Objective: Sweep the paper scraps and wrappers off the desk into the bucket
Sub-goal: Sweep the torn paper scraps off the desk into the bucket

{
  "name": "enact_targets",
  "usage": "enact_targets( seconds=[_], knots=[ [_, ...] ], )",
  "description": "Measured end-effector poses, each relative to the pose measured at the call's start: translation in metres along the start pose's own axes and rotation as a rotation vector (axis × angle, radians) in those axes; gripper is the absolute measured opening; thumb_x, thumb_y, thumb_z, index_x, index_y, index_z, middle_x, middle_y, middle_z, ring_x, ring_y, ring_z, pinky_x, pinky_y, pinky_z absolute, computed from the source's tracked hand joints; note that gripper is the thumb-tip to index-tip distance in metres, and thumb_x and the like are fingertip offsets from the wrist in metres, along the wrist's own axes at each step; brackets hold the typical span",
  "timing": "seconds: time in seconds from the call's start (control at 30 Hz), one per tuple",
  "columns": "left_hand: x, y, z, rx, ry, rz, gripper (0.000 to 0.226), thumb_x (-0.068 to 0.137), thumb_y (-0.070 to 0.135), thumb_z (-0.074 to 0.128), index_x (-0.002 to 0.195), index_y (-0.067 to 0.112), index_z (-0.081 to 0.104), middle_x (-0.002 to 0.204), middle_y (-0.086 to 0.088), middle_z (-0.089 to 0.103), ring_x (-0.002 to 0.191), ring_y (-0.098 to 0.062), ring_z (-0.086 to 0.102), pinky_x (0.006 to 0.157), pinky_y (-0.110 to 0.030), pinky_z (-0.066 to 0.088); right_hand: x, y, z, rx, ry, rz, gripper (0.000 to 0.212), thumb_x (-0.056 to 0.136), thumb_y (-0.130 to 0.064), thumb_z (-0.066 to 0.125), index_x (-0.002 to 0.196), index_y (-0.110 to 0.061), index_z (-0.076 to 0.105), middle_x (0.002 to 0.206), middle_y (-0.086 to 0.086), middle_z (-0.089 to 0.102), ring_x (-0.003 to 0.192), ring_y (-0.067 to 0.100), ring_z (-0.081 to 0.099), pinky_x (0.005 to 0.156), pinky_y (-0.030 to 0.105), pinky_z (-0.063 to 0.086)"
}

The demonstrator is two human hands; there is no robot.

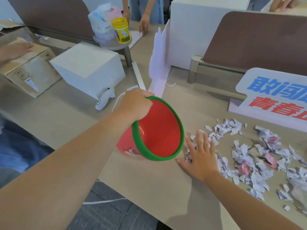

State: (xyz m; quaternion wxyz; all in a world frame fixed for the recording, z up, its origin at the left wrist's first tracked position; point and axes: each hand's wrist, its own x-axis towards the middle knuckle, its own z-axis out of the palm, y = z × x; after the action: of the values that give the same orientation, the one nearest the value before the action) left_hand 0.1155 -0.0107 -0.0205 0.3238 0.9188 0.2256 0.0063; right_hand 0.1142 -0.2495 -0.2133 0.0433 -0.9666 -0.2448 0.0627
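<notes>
Nearest the camera, two bare forearms reach over the edge of the beige laminate desk (149,188). The right hand (201,159) lies flat, palm down, fingers spread wide and holding nothing, its fingertips touching the nearest bits of the torn white and pink paper scraps (252,161) that are strewn across the desk to the right. Just beside it, to the left, the left hand (135,105) has its grip closed over the far rim of the red plastic bucket with a green rim (159,130); the bucket is tipped on its side at the desk's near edge, its mouth facing the scraps and its inside bare red. A printed picture shows on its outer wall, too cut off to make out. Beyond the scraps stands a white foam-board sign (274,95) with large blue characters above red ones, cut off by the frame; the blue line begins "敢问" and the red begins "青春". Left of the bucket sit a white cardboard box (89,67) and a brown cardboard carton (29,70). Farther back, a yellow-lidded plastic jar (121,29) with an unreadable label stands beside a pack of tissues (103,20), and other people's hands rest on the desk near brown partition panels (259,40).
</notes>
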Motion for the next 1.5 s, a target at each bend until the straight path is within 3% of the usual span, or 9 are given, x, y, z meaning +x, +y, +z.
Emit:
enact_targets(
  seconds=[0.2,0.33,0.57,0.73,0.83,1.0,1.17,1.37,1.5],
  knots=[
    [0.006,-0.003,-0.003,-0.020,-0.013,-0.028,0.034,0.086,0.018,0.058,0.111,0.038,0.069,0.087,0.008,0.068,0.058,-0.017,0.056,0.063,-0.032,0.051,0.014,0.004,0.007,0.107,-0.028,-0.040,0.063,0.088,-0.058,0.017,0.139,-0.025,0.032,0.153,0.003,0.027,0.143,0.023,0.017,0.116,0.044,0.013],
    [0.007,-0.005,-0.006,-0.057,-0.005,-0.037,0.032,0.088,0.015,0.059,0.115,0.030,0.069,0.092,0.004,0.067,0.054,-0.008,0.050,0.054,-0.022,0.040,0.020,0.013,0.011,0.170,0.140,-0.066,0.041,0.088,-0.042,0.029,0.101,-0.017,0.059,0.106,0.001,0.061,0.100,0.027,0.055,0.089,0.039,0.046],
    [0.005,-0.009,-0.008,-0.081,0.003,-0.048,0.031,0.091,0.015,0.057,0.117,0.030,0.068,0.061,0.013,0.054,0.044,-0.005,0.043,0.048,-0.021,0.034,0.023,0.018,0.009,0.092,0.141,-0.137,0.038,0.089,-0.034,0.040,0.057,-0.016,0.053,0.047,-0.004,0.041,0.039,0.022,0.045,0.037,0.025,0.029],
    [0.002,-0.012,-0.009,-0.067,0.004,-0.048,0.031,0.090,0.018,0.057,0.114,0.034,0.069,0.065,0.012,0.056,0.046,-0.006,0.046,0.050,-0.021,0.036,0.029,0.011,-0.021,0.483,-0.006,0.293,0.041,0.090,-0.027,0.042,0.051,-0.015,0.041,0.048,0.000,0.041,0.049,0.021,0.042,0.048,0.029,0.033],
    [0.004,-0.014,-0.010,-0.043,0.005,-0.048,0.031,0.087,0.025,0.057,0.110,0.042,0.069,0.075,0.005,0.065,0.048,-0.011,0.051,0.051,-0.022,0.039,0.033,-0.008,-0.073,0.816,0.215,0.511,0.040,0.089,-0.024,0.045,0.053,-0.010,0.032,0.050,0.007,0.031,0.050,0.024,0.030,0.048,0.030,0.023],
    [0.002,-0.009,-0.011,-0.033,-0.024,-0.032,0.032,0.090,0.024,0.058,0.118,0.036,0.065,0.080,0.005,0.064,0.051,-0.009,0.048,0.053,-0.021,0.038,0.049,-0.080,-0.144,1.007,0.337,0.266,0.041,0.086,-0.031,0.049,0.052,-0.016,0.030,0.048,0.000,0.023,0.046,0.019,0.031,0.041,0.026,0.022],
    [0.001,-0.007,-0.010,-0.017,0.004,-0.020,0.034,0.090,0.022,0.058,0.121,0.033,0.064,0.124,0.002,0.064,0.099,-0.014,0.060,0.081,-0.020,0.040,0.059,-0.132,-0.119,0.630,0.051,-0.091,0.046,0.096,-0.045,0.030,0.074,-0.014,0.055,0.083,0.011,0.057,0.083,0.030,0.051,0.076,0.039,0.040],
    [0.002,-0.007,-0.010,-0.002,-0.017,-0.015,0.034,0.091,0.023,0.057,0.122,0.035,0.063,0.111,-0.001,0.069,0.049,-0.005,0.047,0.046,-0.018,0.033,0.039,-0.110,-0.119,0.920,-0.137,-0.176,0.037,0.098,-0.034,0.035,0.084,-0.014,0.063,0.093,0.001,0.061,0.093,0.018,0.053,0.084,0.027,0.037],
    [0.004,-0.008,-0.012,0.000,-0.039,-0.021,0.034,0.091,0.021,0.055,0.121,0.035,0.064,0.089,-0.007,0.072,0.041,-0.007,0.043,0.043,-0.020,0.031,0.036,-0.075,-0.126,1.091,0.121,0.101,0.019,0.091,-0.030,0.052,0.093,-0.021,0.069,0.091,-0.008,0.066,0.087,0.009,0.059,0.082,0.024,0.043]
  ],
)
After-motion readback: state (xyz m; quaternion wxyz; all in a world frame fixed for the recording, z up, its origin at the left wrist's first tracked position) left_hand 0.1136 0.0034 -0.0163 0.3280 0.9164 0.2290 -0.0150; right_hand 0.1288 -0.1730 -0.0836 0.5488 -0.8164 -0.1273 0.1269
